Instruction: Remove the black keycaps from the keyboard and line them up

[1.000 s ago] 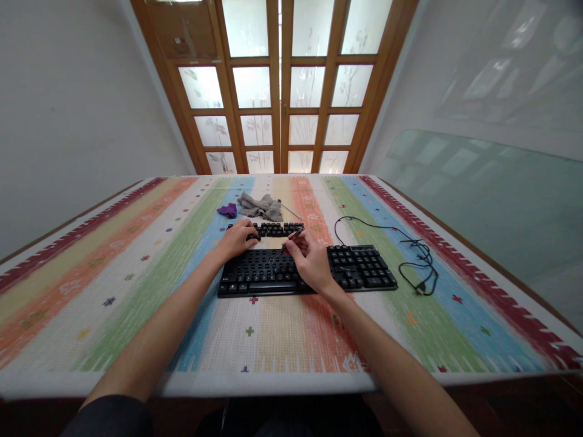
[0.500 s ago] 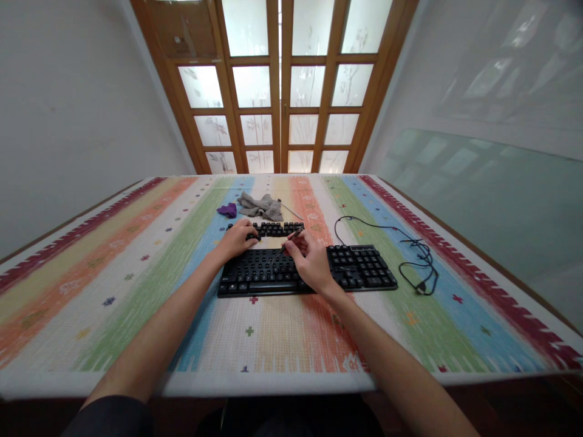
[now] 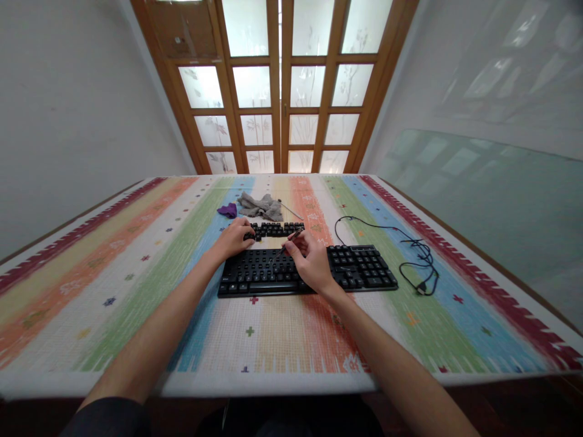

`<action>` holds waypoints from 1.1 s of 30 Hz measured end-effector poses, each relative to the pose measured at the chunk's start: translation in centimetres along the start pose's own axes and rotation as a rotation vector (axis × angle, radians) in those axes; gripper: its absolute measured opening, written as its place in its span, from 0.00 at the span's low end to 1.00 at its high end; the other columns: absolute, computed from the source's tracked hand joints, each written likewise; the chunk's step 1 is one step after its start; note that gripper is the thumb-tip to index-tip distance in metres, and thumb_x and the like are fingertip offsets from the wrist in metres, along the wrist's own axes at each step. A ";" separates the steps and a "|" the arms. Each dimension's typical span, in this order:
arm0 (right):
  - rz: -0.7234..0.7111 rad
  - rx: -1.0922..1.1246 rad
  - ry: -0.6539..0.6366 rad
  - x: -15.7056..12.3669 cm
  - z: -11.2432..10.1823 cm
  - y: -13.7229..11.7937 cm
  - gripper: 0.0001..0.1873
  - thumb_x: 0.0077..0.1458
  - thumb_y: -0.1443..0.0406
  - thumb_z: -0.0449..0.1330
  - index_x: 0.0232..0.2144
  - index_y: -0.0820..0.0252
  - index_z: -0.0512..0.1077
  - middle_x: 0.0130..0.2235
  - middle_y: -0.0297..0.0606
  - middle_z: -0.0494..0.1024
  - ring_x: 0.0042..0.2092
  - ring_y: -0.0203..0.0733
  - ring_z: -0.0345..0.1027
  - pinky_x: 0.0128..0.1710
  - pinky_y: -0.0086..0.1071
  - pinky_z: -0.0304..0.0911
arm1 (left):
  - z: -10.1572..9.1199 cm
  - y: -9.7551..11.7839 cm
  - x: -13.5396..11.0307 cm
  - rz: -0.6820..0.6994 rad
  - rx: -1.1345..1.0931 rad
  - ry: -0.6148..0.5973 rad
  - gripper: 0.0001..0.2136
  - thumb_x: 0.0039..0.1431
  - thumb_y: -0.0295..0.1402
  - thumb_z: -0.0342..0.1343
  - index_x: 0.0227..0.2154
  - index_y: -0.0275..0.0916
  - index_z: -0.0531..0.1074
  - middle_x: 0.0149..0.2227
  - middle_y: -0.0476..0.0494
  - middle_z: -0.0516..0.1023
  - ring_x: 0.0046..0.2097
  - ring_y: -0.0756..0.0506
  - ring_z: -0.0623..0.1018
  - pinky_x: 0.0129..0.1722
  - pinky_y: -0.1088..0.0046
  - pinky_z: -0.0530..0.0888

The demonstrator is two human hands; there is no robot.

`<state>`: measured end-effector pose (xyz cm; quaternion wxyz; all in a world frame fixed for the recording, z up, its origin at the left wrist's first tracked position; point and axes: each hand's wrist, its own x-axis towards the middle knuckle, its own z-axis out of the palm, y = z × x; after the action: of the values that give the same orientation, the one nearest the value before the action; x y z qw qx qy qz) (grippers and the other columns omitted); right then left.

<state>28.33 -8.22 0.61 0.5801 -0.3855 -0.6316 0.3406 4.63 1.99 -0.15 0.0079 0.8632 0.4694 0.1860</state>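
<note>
A black keyboard lies across the middle of a striped tablecloth. Behind it sits a short row of loose black keycaps. My left hand rests at the left end of that row, fingers curled down onto the keycaps. My right hand lies over the middle of the keyboard and pinches a thin dark tool, whose tip points down-left at the upper key rows. What the left fingers grip is hidden.
The keyboard's black cable loops to the right. A grey cloth, a small purple item and a thin metal rod lie farther back. The striped tablecloth covers the table; wooden glass doors stand beyond.
My left hand has shifted slightly left along the keycap row, baring more of it. My right hand and the tool have stayed in place.
</note>
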 end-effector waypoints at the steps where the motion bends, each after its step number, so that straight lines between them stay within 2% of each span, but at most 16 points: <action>1: 0.000 0.002 0.000 0.0 0.0 0.0 0.12 0.59 0.54 0.59 0.35 0.56 0.67 0.32 0.38 0.77 0.34 0.45 0.76 0.39 0.41 0.73 | 0.0 -0.1 0.0 0.005 -0.003 -0.003 0.07 0.53 0.32 0.58 0.34 0.39 0.78 0.41 0.41 0.71 0.47 0.39 0.72 0.50 0.60 0.71; 11: -0.004 -0.012 -0.007 0.0 0.0 0.0 0.11 0.59 0.56 0.59 0.35 0.56 0.66 0.32 0.39 0.77 0.34 0.45 0.76 0.38 0.41 0.73 | 0.1 -0.1 0.2 0.006 -0.062 -0.004 0.06 0.52 0.31 0.60 0.33 0.39 0.79 0.39 0.42 0.71 0.47 0.39 0.72 0.51 0.60 0.70; 33: -0.009 -0.065 -0.020 0.0 -0.2 0.2 0.11 0.59 0.55 0.59 0.35 0.56 0.67 0.33 0.38 0.77 0.35 0.45 0.75 0.39 0.40 0.72 | 0.2 -0.3 0.0 0.026 -0.030 -0.003 0.06 0.53 0.33 0.58 0.34 0.40 0.77 0.39 0.43 0.71 0.47 0.40 0.71 0.50 0.61 0.70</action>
<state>28.50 -8.14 0.50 0.5622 -0.3980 -0.6499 0.3212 4.49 2.16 -0.42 0.0191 0.8693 0.4550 0.1920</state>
